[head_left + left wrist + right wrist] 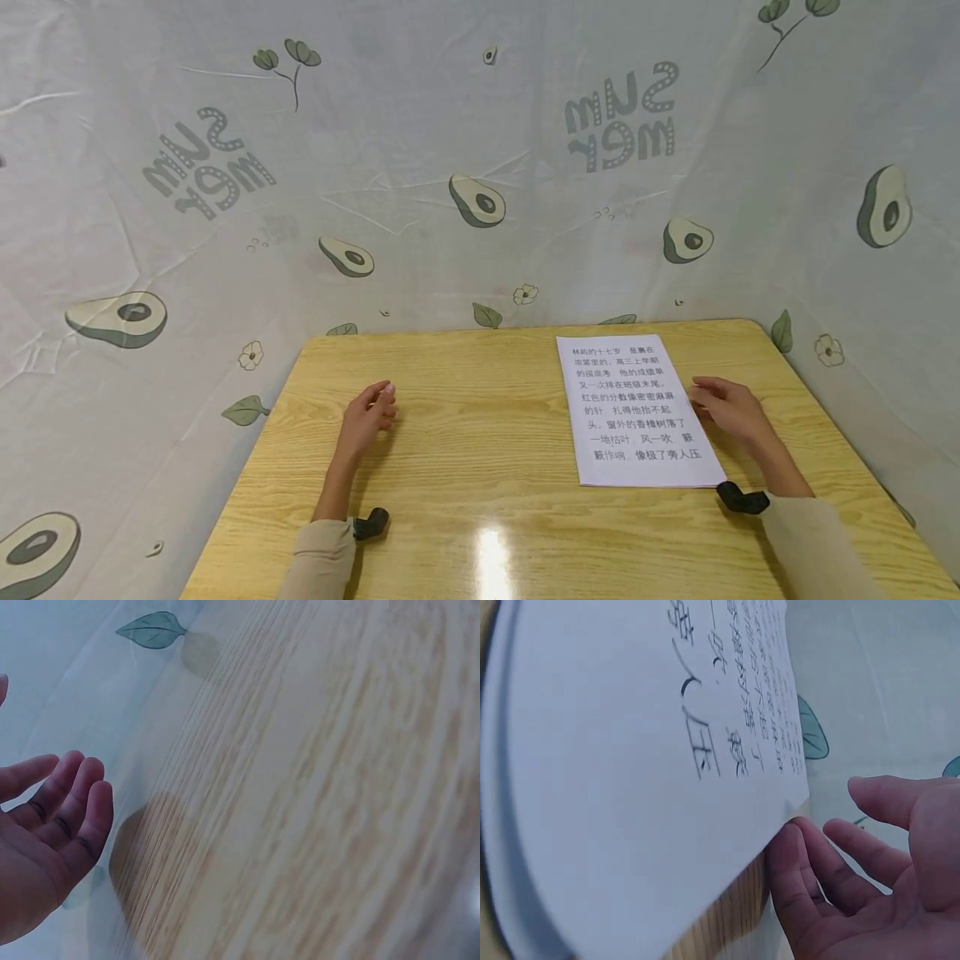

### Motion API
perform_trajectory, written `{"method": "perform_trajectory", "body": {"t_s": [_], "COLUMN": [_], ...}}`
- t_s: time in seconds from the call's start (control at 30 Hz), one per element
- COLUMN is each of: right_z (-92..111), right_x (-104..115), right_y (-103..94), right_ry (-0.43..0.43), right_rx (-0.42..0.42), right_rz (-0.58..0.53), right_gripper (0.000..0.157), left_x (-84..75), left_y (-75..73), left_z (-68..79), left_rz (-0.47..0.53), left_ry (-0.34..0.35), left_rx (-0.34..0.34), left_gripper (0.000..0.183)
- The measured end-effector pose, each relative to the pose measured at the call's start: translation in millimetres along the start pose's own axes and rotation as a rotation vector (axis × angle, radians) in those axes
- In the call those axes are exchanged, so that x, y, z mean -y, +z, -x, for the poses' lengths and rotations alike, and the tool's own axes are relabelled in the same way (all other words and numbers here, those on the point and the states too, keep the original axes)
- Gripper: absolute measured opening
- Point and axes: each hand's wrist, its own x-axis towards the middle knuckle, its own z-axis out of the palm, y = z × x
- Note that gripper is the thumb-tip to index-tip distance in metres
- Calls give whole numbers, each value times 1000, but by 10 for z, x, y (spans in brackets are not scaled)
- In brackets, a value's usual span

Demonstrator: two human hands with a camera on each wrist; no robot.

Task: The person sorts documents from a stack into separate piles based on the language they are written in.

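Note:
A stack of white paper (637, 417) printed with lines of Chinese characters lies on the right part of the wooden table. My right hand (731, 406) is beside the stack's right edge, its fingers loosely bent. In the right wrist view, the fingertips (786, 844) are right at the edge of the paper (622, 787), and the thumb stands apart from them. Over the left part of the table, my left hand (367, 414) holds nothing. Its fingers (94, 814) are relaxed and slightly curved in the left wrist view.
The yellow wood-grain table (465, 433) has a bright reflection near its front. A pale curtain (405, 150) with avocado and leaf prints hangs behind and on both sides. Each wrist wears a small black device, one by the left sleeve (318, 554), one by the paper's lower right corner.

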Motion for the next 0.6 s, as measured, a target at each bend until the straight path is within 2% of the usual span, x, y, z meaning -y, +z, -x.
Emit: {"method": "perform_trajectory", "body": {"t_s": [0.27, 0.6], "right_z": [-66, -129], "right_x": [77, 281], "right_y": [84, 351], "right_ry": [-2, -44], "right_rx": [7, 76], "right_rz": [72, 59], "right_gripper": [57, 56], "left_x": [-34, -58], "left_y": [59, 240], "left_z": [-17, -40], "left_rz": [-22, -100], "left_ry": [6, 66], "left_rx": [-2, 50], "left_gripper": [66, 65]}}
